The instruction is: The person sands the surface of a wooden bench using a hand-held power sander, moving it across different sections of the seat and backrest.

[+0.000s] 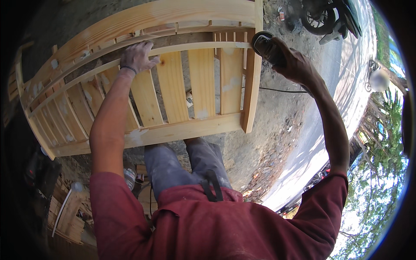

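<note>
A pale wooden slatted frame (173, 82) lies in front of me, with long rails and whitish patches on the boards. My left hand (138, 57), dusty and with a dark band at its wrist, is over a narrow long rail (190, 47), the fingers on its far side and the thumb on the near side. In my right hand (294, 63) is a dark angle grinder (268, 48) with a round disc. Its disc end meets the frame's right end post (252, 82) near the narrow rail's end. The disc's working face is hidden.
A black cord (284, 90) runs across the ground beside the post. A parked motorcycle (323, 17) shows at the far right. Wood pieces (69, 214) lie at lower left, and a sunlit paved strip (329, 86) runs along the right. My legs (173, 167) stand close to the near rail.
</note>
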Motion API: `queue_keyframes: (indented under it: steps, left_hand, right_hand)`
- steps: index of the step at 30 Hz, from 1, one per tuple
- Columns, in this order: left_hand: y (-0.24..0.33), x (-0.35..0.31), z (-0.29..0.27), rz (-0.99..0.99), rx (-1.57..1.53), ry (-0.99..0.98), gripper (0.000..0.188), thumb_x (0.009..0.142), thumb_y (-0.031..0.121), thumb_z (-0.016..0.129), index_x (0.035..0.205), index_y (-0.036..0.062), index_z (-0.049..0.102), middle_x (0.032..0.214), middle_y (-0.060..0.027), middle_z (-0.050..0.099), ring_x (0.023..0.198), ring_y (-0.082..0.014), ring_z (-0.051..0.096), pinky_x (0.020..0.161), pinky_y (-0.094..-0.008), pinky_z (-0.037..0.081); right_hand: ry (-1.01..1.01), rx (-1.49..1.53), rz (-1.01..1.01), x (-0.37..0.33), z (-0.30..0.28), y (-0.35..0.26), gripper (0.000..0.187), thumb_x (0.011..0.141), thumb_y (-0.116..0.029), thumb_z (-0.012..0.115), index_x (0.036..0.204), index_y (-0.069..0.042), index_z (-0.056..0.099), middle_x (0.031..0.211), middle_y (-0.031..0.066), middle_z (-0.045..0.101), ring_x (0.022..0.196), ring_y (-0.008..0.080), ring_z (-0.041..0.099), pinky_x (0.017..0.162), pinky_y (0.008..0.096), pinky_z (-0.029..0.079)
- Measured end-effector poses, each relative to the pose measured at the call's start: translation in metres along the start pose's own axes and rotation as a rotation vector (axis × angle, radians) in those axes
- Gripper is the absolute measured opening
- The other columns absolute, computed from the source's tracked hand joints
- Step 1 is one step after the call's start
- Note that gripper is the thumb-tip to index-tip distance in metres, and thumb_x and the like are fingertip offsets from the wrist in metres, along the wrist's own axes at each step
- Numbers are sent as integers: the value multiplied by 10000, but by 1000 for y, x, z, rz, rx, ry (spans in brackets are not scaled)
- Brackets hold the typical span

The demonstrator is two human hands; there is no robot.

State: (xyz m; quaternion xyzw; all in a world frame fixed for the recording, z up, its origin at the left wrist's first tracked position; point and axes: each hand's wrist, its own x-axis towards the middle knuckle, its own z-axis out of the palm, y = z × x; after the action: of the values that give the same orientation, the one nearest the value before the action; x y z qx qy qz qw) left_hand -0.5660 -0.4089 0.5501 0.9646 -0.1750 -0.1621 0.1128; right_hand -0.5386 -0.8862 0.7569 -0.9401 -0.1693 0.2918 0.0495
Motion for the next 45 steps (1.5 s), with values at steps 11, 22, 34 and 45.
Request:
queue_keyframes:
  steps: [11,22,34,45]
  left_hand:
    - [-2,-1,4,39,13,35,486,808,474,674,1097,88,618,1010,-145,683,925,-352,675,801,-470,556]
    - [-9,1,12,73,94,72,547,865,512,631,1207,85,615,1113,-164,684,1011,-342,671,851,-467,555]
    - [16,-142,42,327,-82,451,696,901,260,639,1496,80,325,1517,-195,358,1412,-384,340,1136,-503,318]
    - [-72,-415,132,3,105,101,781,957,436,500,1544,-4,231,1622,-217,191,1504,-380,178,1203,-553,162]
  right_hand:
    - [16,46,104,6,-23,-4,827,814,-254,742,1503,-266,284,1067,250,689,961,449,685,816,534,557]
    - [66,634,385,-174,87,-77,931,805,-213,777,1517,-255,178,1289,298,583,1143,483,612,956,576,526]
    - [365,949,599,-264,321,-288,942,749,-204,835,1487,-107,257,1173,294,619,1078,451,635,903,500,503]
    - [370,891,349,-186,370,-459,841,780,-269,764,1489,-148,327,1203,233,613,1071,426,629,853,485,531]
